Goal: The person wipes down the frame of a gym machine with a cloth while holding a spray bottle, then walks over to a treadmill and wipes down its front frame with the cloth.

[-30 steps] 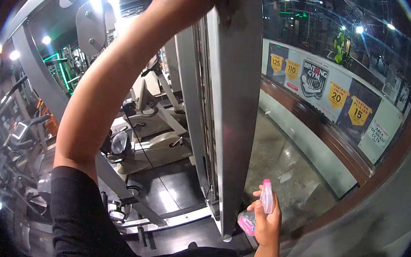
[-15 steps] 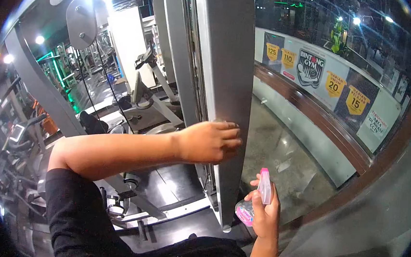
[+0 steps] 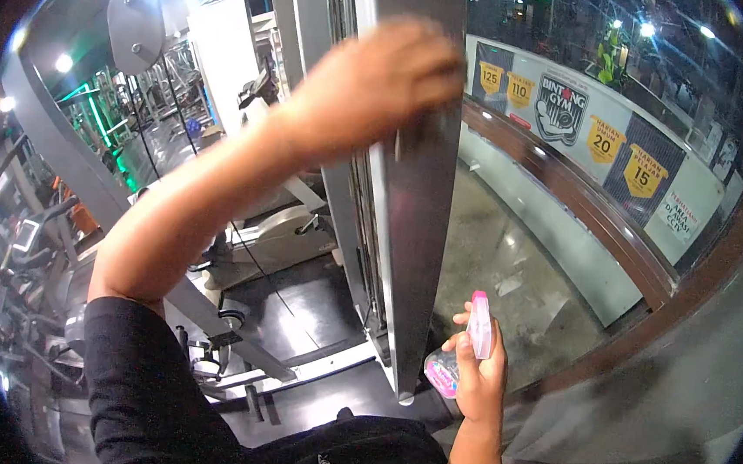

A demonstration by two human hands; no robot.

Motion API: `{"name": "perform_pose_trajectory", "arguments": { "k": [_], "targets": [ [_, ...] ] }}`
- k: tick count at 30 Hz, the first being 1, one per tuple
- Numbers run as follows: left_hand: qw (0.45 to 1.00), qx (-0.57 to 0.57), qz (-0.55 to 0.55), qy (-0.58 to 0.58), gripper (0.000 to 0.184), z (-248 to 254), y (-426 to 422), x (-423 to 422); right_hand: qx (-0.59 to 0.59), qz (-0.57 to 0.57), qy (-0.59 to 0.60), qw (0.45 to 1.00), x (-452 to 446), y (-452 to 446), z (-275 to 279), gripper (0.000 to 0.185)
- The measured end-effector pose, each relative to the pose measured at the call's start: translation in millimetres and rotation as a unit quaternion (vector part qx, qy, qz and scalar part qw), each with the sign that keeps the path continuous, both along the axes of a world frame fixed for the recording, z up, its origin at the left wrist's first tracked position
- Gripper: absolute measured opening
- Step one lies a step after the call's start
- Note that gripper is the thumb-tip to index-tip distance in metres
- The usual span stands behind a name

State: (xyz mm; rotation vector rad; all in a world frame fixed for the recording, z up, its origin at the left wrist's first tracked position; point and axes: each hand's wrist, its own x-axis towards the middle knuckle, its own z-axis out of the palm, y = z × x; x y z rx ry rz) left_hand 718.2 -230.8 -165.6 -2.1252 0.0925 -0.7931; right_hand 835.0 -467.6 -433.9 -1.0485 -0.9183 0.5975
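My left hand (image 3: 392, 85), smeared by motion, is at the upper part of a tall grey machine post (image 3: 417, 262). Its fingers look curled against the post's face. A dark patch shows under them, too blurred to name. Low on the right, my right hand (image 3: 483, 389) is wrapped round a small clear spray bottle (image 3: 442, 373) with a pink and white spray head (image 3: 479, 328). The bottle is tilted, its pink label partly visible beside the fingers.
A cable machine frame (image 3: 73, 147) with a pulley plate (image 3: 135, 26) stands left, an exercise bike (image 3: 280, 233) behind it. Right of the post, a brown ledge (image 3: 559, 181) runs below a white sign panel (image 3: 564, 112) at the window. Black matting covers the floor.
My left hand has moved up along the post, the forearm now slanting upward. My right hand stays nearly in place with the spray bottle. The view has shifted slightly.
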Motion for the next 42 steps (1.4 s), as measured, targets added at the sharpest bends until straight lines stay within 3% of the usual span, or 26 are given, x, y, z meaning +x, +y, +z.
{"name": "perform_pose_trajectory", "arguments": {
  "k": [2,5,7,9,10,12,14,16,18,20,21,24,25,27,28,31,34,36,38,40,42],
  "targets": [
    [0.989,-0.036,0.05,0.136,0.033,-50.8,-18.1,-1.5,0.002,-0.005,-0.001,1.0,0.1,1.5,-0.9,0.047],
    [0.96,-0.066,-0.011,0.273,0.023,-142.4,-19.0,-9.1,-0.003,0.0,-0.003,1.0,1.1,0.7,-2.2,0.045],
    [0.947,-0.098,-0.047,0.303,0.018,-193.6,-18.8,-16.0,0.002,0.002,-0.002,1.0,0.6,0.6,-0.5,0.045],
    [0.944,-0.115,-0.074,0.301,0.016,-207.2,-14.3,-14.5,0.009,0.002,0.003,1.0,-0.1,0.6,-0.1,0.046],
    [0.939,-0.137,-0.065,0.308,0.016,-202.6,-12.5,-11.6,0.012,0.002,0.005,1.0,0.4,1.5,-0.9,0.047],
    [0.938,-0.06,0.018,0.34,0.018,-149.1,-24.3,-7.2,0.01,0.003,0.009,1.0,-0.1,1.6,-3.8,0.046],
    [0.977,-0.057,-0.04,0.201,0.019,-111.7,-16.0,-2.6,0.004,0.006,0.007,1.0,1.5,2.1,-7.0,0.042],
    [0.996,-0.065,-0.031,0.061,0.023,-68.5,-10.7,-2.4,0.008,0.007,0.003,1.0,1.5,3.2,-7.6,0.043],
    [0.997,-0.068,-0.008,0.023,0.038,-25.0,-3.9,-5.9,0.006,0.003,0.0,1.0,1.9,3.9,-8.1,0.044],
    [0.999,-0.041,0.005,-0.002,0.028,3.6,-23.6,-7.3,0.007,0.004,-0.001,1.0,2.0,3.2,-7.4,0.045],
    [0.994,-0.101,0.034,0.033,0.031,8.3,-32.2,-10.4,0.006,0.004,-0.001,1.0,2.1,3.4,-7.3,0.045],
    [0.998,-0.05,-0.034,-0.007,0.036,-36.5,-3.4,-6.4,0.006,0.001,-0.003,1.0,0.3,2.7,-6.6,0.045],
    [1.0,-0.016,-0.002,0.02,0.034,-53.2,-7.5,-6.5,0.007,0.001,-0.005,1.0,0.4,2.7,-6.1,0.045],
    [0.982,-0.104,0.019,0.154,0.029,-94.1,-16.9,-0.4,0.007,-0.001,0.0,1.0,0.3,3.8,-6.6,0.044],
    [0.969,-0.094,0.044,0.225,0.027,-118.1,-21.9,4.0,0.007,-0.001,0.004,1.0,0.4,3.7,-7.0,0.044],
    [0.945,-0.102,0.021,0.311,0.024,-200.4,-26.3,5.0,0.005,-0.011,-0.007,1.0,4.0,4.1,-5.6,0.042],
    [0.937,-0.101,0.004,0.333,0.022,-239.1,-27.6,-8.7,0.007,-0.011,-0.02,1.0,2.4,1.4,-5.7,0.041],
    [0.93,-0.093,0.04,0.353,0.019,-205.5,-32.6,-8.1,0.017,-0.014,-0.023,0.999,4.4,2.0,-6.9,0.041],
    [0.955,-0.079,0.027,0.284,0.014,-164.1,-29.6,-5.4,0.011,-0.017,-0.009,1.0,3.7,2.7,-6.9,0.041],
    [0.989,-0.001,0.019,0.144,0.015,-111.2,-26.3,-6.8,0.01,-0.02,-0.007,1.0,4.4,4.7,-8.5,0.041],
    [0.997,-0.071,-0.013,0.034,0.029,-72.4,-15.3,-8.4,0.012,-0.026,-0.005,1.0,5.9,5.7,-11.0,0.042]
  ]
}}
